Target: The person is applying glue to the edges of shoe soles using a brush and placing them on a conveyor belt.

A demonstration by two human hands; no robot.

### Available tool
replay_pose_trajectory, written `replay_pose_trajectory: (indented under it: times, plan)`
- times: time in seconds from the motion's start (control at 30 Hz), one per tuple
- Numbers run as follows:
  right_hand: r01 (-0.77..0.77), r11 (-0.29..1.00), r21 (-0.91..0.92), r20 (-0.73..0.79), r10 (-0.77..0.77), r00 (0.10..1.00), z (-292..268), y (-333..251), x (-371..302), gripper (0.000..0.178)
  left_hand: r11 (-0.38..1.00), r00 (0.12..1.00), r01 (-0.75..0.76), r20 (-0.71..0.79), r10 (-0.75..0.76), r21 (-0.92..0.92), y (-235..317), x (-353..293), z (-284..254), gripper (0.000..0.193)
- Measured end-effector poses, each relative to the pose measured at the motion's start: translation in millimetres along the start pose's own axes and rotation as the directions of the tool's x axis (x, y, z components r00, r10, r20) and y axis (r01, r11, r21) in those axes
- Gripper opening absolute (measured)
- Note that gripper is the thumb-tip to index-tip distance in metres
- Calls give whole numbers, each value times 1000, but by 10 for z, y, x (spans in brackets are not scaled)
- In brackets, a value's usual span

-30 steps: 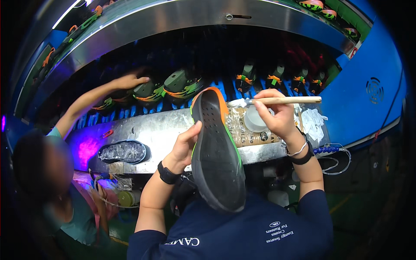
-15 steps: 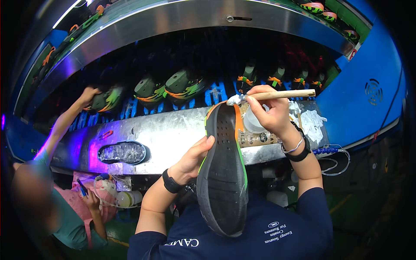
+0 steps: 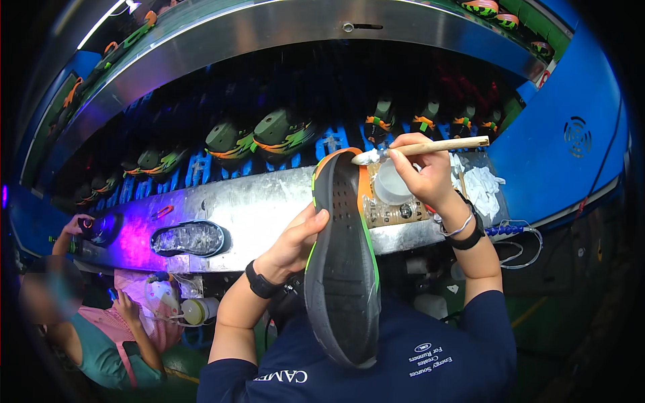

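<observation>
My left hand (image 3: 297,243) grips the left edge of a long black shoe sole (image 3: 342,269) with orange and green sides and small holes toward its toe. The toe end points away from me, over the metal bench. In my right hand (image 3: 423,171) is a wooden-handled brush (image 3: 447,145), pinched between thumb and fingers. White stuff coats its bristles, which lie at the inner rim of the sole's toe. A whitish cup (image 3: 392,185) stands just below my right hand, partly hidden by it.
Crumpled white cloths (image 3: 484,191) lie right of the cup. Another sole (image 3: 188,238) rests on the metal bench (image 3: 259,208). Behind it, several shoes on lasts (image 3: 285,134) stand on blue holders. At the left, a co-worker's hand (image 3: 72,225) touches a dark object (image 3: 102,230).
The brush tip has shifted slightly along the toe rim, and the sole's toe has moved a little left. The co-worker's arm has left the shoe on the rack and drawn back to the far left.
</observation>
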State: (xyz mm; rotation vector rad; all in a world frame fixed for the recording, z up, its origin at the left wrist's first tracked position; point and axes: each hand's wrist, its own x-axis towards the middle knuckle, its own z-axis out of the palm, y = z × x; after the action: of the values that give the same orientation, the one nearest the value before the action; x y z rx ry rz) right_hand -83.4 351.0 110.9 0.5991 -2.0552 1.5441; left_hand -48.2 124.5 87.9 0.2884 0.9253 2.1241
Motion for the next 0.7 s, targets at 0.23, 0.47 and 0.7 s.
replay_pose_trajectory:
  times: [0.23,0.47,0.7]
  plan:
    - [-174,984,-31,138,176,975,-69,-149,-179,8,982,997,-73,-15,77,176,44,79,-58,69]
    - [-192,963,190,34,189,981,-79,-222,-161,10,980,996,-70,-35,77,184,60,93,-100,71]
    - [-221,963,155,82,211,974,-91,-179,-42,10,966,996,-68,-38,80,251,58,81,-125,72]
